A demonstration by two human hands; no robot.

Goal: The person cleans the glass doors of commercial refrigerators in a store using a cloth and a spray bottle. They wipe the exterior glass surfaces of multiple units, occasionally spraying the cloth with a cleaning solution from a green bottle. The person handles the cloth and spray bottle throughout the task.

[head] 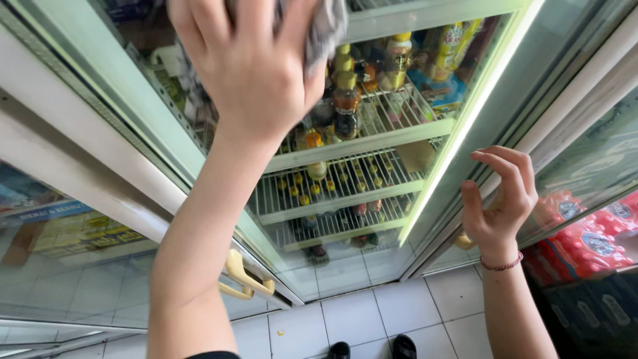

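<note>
My left hand is raised against the glass door of a drinks fridge, pressing a grey cloth to the pane near the top. My right hand hovers lower at the door's right frame, fingers curled and apart, holding nothing; a red-and-white bracelet circles its wrist. Behind the glass, bottles with yellow caps stand on white wire shelves.
A yellow door handle sticks out at lower left. Another glass fridge on the right holds packs of red bottles. A glass-fronted cabinet stands at left. White floor tiles and my dark shoes show below.
</note>
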